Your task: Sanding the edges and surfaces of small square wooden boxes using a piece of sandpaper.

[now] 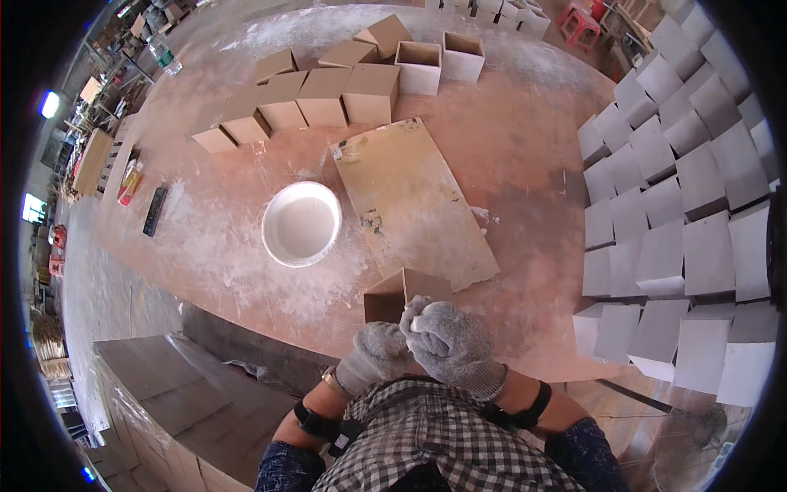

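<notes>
Both my hands wear grey knitted gloves and meet close to my body at the table's near edge. My left hand is closed, its fingers curled against the other glove. Fingers bent, my right hand is closed too; a small pale bit shows at its fingertips, too small to name. Just beyond the gloves a brown open-ended box lies on the table, partly hidden by my right hand. Ahead of it is a flat tan board with dark scuffs. A white round tub of whitish stuff stands left of the board.
Brown boxes stand in a row at the far side, beside two white-sided ones. Stacked pale boxes rise on the right. A dark remote-like object and a plastic bottle are at left. Wrapped cartons stand near left.
</notes>
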The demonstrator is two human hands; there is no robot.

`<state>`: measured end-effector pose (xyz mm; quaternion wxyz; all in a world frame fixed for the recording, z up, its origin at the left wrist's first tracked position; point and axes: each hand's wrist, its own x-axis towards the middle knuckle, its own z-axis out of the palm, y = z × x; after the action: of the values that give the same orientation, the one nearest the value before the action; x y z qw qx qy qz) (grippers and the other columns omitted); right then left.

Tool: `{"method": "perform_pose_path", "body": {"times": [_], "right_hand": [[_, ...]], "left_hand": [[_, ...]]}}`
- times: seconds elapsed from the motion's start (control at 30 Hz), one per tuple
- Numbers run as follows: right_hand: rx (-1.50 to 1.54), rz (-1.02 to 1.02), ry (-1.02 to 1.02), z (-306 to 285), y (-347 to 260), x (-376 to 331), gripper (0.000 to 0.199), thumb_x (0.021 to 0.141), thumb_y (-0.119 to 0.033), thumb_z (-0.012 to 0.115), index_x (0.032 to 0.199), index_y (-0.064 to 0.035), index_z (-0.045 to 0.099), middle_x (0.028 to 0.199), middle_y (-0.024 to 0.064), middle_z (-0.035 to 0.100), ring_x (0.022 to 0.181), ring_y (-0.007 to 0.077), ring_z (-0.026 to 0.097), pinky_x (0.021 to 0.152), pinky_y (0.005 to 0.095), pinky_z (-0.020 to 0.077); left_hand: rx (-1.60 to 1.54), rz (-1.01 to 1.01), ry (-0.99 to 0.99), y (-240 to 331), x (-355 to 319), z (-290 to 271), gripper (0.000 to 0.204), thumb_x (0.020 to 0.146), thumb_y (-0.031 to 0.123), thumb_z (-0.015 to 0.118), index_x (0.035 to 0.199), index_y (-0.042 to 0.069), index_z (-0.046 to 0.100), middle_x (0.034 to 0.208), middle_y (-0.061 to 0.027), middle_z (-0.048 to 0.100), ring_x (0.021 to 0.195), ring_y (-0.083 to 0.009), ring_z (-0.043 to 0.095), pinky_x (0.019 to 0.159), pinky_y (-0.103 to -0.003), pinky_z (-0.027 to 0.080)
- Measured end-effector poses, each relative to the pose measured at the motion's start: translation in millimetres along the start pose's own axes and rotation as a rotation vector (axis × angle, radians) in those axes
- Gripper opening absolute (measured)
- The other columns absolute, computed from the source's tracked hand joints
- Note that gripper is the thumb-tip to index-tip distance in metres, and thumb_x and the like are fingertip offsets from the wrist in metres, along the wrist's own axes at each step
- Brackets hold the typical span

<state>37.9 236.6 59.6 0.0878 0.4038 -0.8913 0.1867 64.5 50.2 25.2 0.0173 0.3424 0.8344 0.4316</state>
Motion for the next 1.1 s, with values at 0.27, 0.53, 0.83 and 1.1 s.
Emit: {"method": "perform_pose_path", "body": {"times": [0.27, 0.53, 0.83, 1.1], "right_hand": [[0.550, 0.631, -0.009, 32, 66, 54, 0.006, 0.084, -0.016, 0.066, 0.084, -0.0100, 0.067, 0.093, 0.0080, 0.065, 0.086, 0.0303, 0.063, 0.073, 0.0419, 0.0529], [1.263, 1.216, 0.331, -27, 94, -2, 0.014, 0.084, -0.020, 0.071, 0.093, -0.0092, 0.070, 0.080, 0.0022, 0.064, 0.059, 0.0134, 0.056, 0.047, 0.0261, 0.0434], [1.298, 0.905, 0.271, -22, 34, 23, 0.015, 0.085, -0.012, 0.068, 0.098, -0.0034, 0.069, 0.090, 0.0039, 0.069, 0.082, 0.0111, 0.064, 0.075, 0.0230, 0.0512], [0.802, 0.162, 0.121, 23, -23, 101, 0.026, 0.077, -0.001, 0.079, 0.096, -0.0035, 0.062, 0.088, 0.0061, 0.065, 0.078, 0.0161, 0.064, 0.070, 0.0293, 0.0532]], "left_hand": [[-0.066, -0.026, -0.021, 7, -1, -3, 0.031, 0.082, 0.022, 0.072, 0.111, 0.010, 0.069, 0.096, -0.0124, 0.071, 0.084, -0.0347, 0.068, 0.070, -0.041, 0.054], [-0.279, -0.211, 0.148, 7, -39, -27, 0.030, 0.079, 0.016, 0.080, 0.107, 0.010, 0.071, 0.096, -0.0121, 0.072, 0.086, -0.0324, 0.069, 0.073, -0.038, 0.055], [-0.437, -0.387, 0.336, 22, -90, -57, 0.017, 0.085, 0.016, 0.078, 0.097, 0.005, 0.071, 0.093, -0.0119, 0.072, 0.086, -0.0296, 0.070, 0.075, -0.036, 0.054], [-0.496, -0.422, 0.511, 24, -119, -63, 0.015, 0.087, 0.014, 0.077, 0.097, 0.004, 0.072, 0.089, -0.0082, 0.073, 0.081, -0.0223, 0.069, 0.074, -0.031, 0.053]]}}
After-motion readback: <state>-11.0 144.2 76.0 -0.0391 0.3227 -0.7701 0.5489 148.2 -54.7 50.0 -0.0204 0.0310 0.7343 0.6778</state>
